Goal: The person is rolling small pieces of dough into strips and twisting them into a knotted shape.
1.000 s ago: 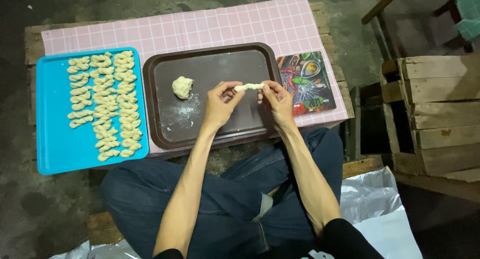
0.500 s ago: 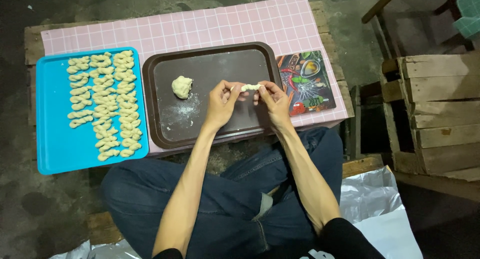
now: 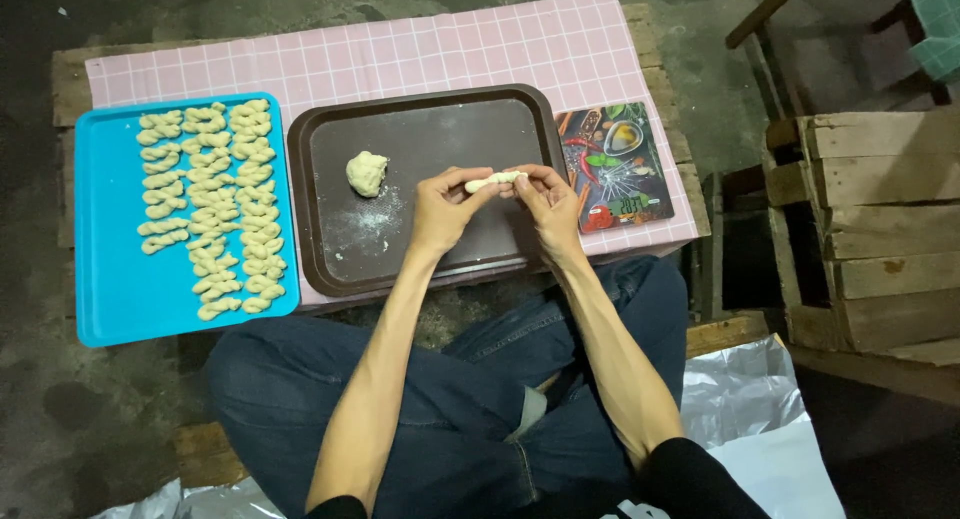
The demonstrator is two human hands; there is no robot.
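My left hand and my right hand pinch the two ends of a short pale dough strip above a dark brown tray. A lump of dough lies on the tray's left half, with a dusting of flour below it. To the left, a blue tray carries several twisted dough pieces set in three columns.
A kitchen scale with a colourful picture top sits right of the brown tray. All rests on a pink checked cloth over a low wooden pallet. Wooden crates stand at the right. My crossed legs in jeans are below.
Both hands stay over the brown tray with the dough strip between them. The fingers have shifted slightly along the strip. Nothing else has moved.
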